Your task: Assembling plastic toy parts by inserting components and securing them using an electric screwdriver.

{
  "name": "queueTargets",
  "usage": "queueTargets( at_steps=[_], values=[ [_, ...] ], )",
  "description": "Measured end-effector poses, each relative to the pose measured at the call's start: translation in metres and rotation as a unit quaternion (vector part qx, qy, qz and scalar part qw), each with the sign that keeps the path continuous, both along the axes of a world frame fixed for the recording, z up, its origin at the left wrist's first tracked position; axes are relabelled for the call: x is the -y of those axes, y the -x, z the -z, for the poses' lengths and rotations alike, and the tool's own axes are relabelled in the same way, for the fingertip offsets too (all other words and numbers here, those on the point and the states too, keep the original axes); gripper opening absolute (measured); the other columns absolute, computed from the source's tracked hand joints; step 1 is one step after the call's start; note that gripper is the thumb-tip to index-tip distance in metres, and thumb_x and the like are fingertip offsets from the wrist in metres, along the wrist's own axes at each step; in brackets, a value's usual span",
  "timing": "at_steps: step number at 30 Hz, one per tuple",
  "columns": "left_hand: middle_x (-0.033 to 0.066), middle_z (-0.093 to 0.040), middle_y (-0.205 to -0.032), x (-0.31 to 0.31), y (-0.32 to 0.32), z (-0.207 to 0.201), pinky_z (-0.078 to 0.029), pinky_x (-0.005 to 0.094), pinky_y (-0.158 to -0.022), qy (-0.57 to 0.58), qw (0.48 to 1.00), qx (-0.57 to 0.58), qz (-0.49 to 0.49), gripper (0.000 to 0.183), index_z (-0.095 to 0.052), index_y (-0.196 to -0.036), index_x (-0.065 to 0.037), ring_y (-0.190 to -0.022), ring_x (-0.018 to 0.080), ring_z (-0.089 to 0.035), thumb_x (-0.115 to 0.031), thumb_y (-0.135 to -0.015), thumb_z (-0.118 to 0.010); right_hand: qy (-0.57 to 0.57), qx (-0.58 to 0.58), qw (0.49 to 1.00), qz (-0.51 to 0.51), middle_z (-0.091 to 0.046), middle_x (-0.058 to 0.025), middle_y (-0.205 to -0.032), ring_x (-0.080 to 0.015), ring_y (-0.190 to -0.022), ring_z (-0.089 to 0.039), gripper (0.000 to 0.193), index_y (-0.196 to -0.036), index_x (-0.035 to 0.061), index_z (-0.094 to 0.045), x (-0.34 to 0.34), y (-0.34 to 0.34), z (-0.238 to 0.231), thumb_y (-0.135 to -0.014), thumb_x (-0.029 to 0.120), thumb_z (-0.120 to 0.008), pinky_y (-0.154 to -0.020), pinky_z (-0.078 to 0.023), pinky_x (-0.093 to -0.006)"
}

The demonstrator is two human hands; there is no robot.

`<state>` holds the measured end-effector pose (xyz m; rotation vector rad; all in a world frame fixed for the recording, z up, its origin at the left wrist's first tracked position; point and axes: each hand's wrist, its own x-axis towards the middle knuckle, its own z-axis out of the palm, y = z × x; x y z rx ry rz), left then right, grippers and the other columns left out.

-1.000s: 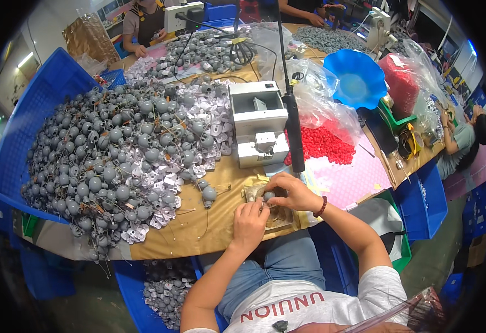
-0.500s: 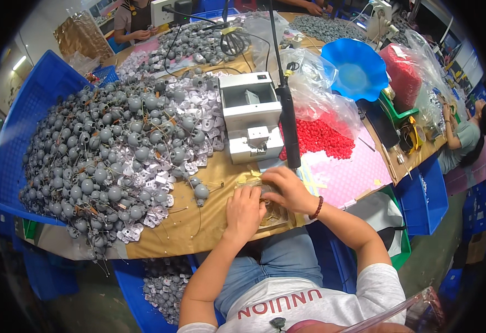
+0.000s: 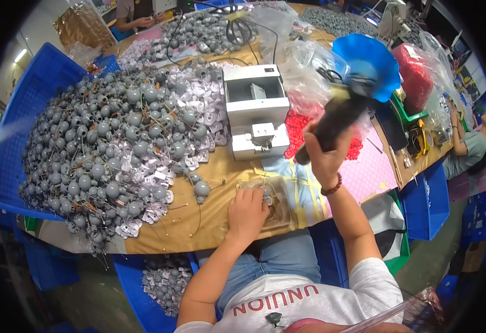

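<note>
My right hand is raised above the table, its fingers wrapped round a black electric screwdriver, blurred by motion and tilted. My left hand rests at a clear plastic block near the table's front edge. Its fingers are bent and pressed together at a small grey part in the block; the hand partly hides both. Just beyond the block stands a white screw feeder with an open top compartment. Left of the block lies a loose grey ball-shaped part with thin wires.
A large heap of grey ball-shaped parts and white pieces spills from a tilted blue crate. Small red parts lie right of the feeder, by a blue bowl. Yellow tape marks the tabletop. Other people sit around the table.
My right hand has left the clear block and gone up and right, taking hold of the screwdriver that hung beside the feeder. The screwdriver is now tilted. My left hand stays at the block.
</note>
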<state>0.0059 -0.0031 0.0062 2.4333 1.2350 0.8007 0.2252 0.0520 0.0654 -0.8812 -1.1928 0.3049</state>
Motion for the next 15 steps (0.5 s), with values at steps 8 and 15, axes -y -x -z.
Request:
queueTargets(
  at_steps=[8,15],
  values=[
    [0.0128,-0.066,-0.099,-0.001,0.001,0.000,-0.050,0.0458,-0.081,-0.008,1.000,0.003,0.002,0.038,-0.067,-0.113,-0.005,-0.096,0.0337,-0.062,-0.015,-0.078,-0.075,0.056,-0.034,0.982,-0.179,-0.063,-0.0041,-0.085,-0.0132,-0.071,-0.065,0.058,-0.140,-0.0006,-0.043,-0.053,0.037,-0.061,-0.087,-0.010,-0.067,-0.066,-0.055,-0.0288],
    [0.0109,-0.067,-0.096,0.001,-0.001,0.003,-0.050,0.0454,-0.077,-0.004,1.000,-0.007,-0.009,0.037,-0.068,-0.112,-0.006,-0.088,0.0324,-0.065,-0.018,-0.078,-0.074,0.165,-0.066,0.971,-0.158,-0.063,-0.0008,-0.085,-0.0074,-0.068,-0.062,0.045,-0.123,0.0011,-0.053,-0.086,0.050,-0.046,-0.085,0.005,-0.076,-0.060,-0.051,-0.0246]
  ],
)
